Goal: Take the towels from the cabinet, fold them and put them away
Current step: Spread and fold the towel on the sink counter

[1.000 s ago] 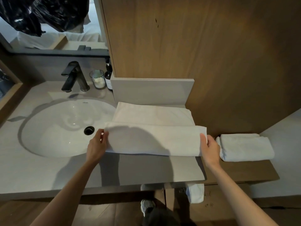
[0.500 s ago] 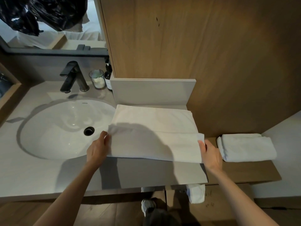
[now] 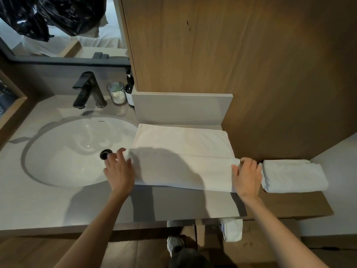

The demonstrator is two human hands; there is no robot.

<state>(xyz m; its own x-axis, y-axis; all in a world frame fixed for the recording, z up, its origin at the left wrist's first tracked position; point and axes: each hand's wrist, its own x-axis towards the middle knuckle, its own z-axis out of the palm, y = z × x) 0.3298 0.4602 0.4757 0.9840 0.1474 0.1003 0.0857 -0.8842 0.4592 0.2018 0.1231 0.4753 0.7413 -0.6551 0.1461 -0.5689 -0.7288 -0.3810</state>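
Observation:
A white towel [image 3: 183,151] lies flat on the grey countertop [image 3: 183,204], its near part folded back over itself. My left hand [image 3: 119,171] is at the towel's left edge with fingers spread and relaxed, the fingertips just touching the cloth. My right hand [image 3: 246,176] rests on the towel's right end with fingers extended over the fold's corner. A second white towel [image 3: 293,176], folded into a thick bundle, sits on the wooden shelf [image 3: 286,206] to the right. Another white towel [image 3: 231,230] hangs below the counter edge.
A white oval sink [image 3: 63,151] with a black faucet [image 3: 87,89] fills the left of the counter. A glass jar [image 3: 116,93] and a dark pump bottle [image 3: 129,91] stand behind it. A wooden wall panel [image 3: 231,55] rises at the back. My shoe [image 3: 174,244] shows below.
Both hands pinched the towel's ends and carried the near fold away from me. Now the fold lies flat and both hands have let go, fingers opened out.

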